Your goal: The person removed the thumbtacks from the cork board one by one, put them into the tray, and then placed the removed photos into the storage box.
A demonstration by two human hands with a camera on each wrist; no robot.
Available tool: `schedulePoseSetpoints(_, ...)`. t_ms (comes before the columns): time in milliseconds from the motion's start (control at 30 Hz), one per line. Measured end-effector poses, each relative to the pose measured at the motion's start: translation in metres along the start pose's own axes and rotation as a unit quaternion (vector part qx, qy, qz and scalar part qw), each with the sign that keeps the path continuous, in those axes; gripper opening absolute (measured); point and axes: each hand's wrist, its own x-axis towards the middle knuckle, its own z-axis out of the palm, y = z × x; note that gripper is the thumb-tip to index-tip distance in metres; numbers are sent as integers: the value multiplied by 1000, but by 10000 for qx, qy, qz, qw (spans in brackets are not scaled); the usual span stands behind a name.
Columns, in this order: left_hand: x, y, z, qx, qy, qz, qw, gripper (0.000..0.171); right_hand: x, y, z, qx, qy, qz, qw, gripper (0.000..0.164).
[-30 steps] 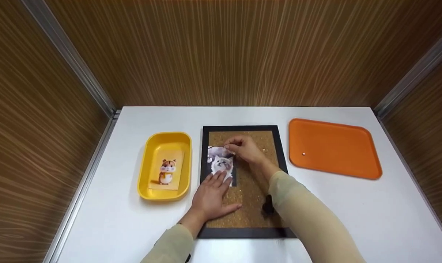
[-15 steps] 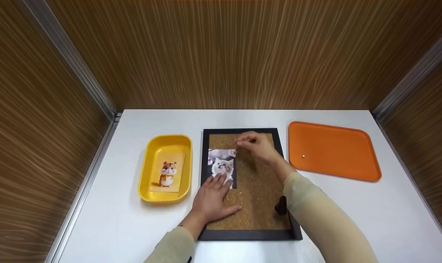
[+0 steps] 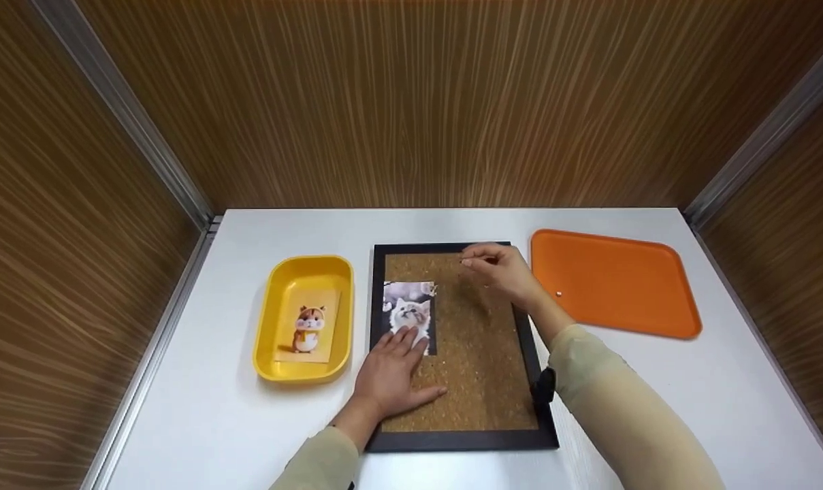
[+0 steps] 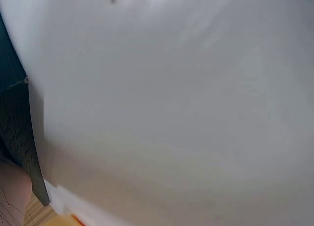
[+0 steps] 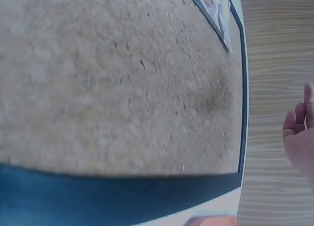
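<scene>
Pressing the cat photo to the left side of the corkboard, our left hand lies flat, thumb wide, likely to stop sliding. Over the far part, our right hand has fingertips close together; we cannot tell whether they hold anything.

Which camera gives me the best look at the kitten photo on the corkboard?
The head view: it shows most of the kitten photo, with the left hand covering part of its lower end. The right wrist view catches only a cropped piece at the image's top edge; the left wrist view shows none of it.
</scene>
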Motion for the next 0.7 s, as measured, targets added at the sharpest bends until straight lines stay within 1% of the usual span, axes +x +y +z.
schedulePoseSetpoints(100, -1, -2, 0, -3, 35, -11, 10000, 99, -1, 0, -7, 84, 44, -91, 9999, 18)
schedulePoseSetpoints(233, -1, -3, -1, -41, 98, -22, 9999, 99, -4, -3, -16, 93, 140, -21, 9999, 21)
schedulePoseSetpoints(333, -1, -2, -1, -21, 201, 15, 9998, 98, -6, -3, -24, 29, 223, 19, 9997, 22)
schedulePoseSetpoints(467, -1, -3, 0, 60, 324, 59, 9994, 98, -8, -4, -35, -140, 264, -60, 9995, 22)
schedulePoseSetpoints(533, -1, -3, 0, 88, 330, 61, 9994, 98, -11, -4, -40, -144, 271, -65, 9995, 22)
schedulePoseSetpoints(700, -2, -4, -1, 27, 226, 8, 9997, 99, -14, -1, -50, -61, 329, -104, 9994, 20)
